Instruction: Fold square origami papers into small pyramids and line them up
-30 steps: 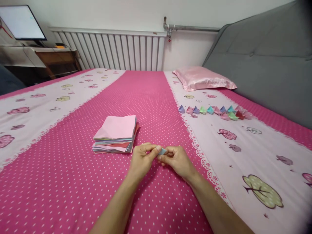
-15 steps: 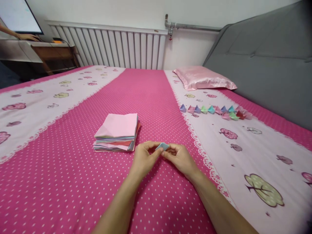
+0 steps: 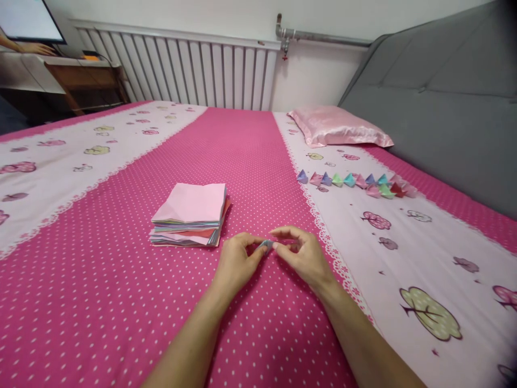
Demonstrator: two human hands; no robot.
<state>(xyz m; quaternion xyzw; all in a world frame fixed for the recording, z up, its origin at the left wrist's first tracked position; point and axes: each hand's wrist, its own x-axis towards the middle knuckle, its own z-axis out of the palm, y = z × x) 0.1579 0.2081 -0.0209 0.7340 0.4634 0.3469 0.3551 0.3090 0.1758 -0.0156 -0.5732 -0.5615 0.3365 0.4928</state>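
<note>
Small pale-blue folded paper (image 3: 267, 244) is btwn the person's two hands, over the dotted pink strip of the bedspread (image 3: 250, 148), just R of the paper stack (image 3: 189, 203) and a bit nearer the person. L hand (image 3: 239, 256) pinches it, thumb vs. forefinger; R hand (image 3: 305, 256) has its thumb tip on the paper's R end, forefinger raised apart; can't tell if its other fingers grip. Stack is sq. sheets, pink on top, mixed colours below, edges uneven. Farther off to the R, folded paper pieces (image 3: 349, 180) in purple, pink, green, blue & red sit in a row, w/ a pink pillow (image 3: 339, 126) beyond. Far L, another person's hand (image 3: 38, 48) is on the desk (image 3: 83, 75) by a monitor (image 3: 28, 20); its pale screen's unreadable from here.
</note>
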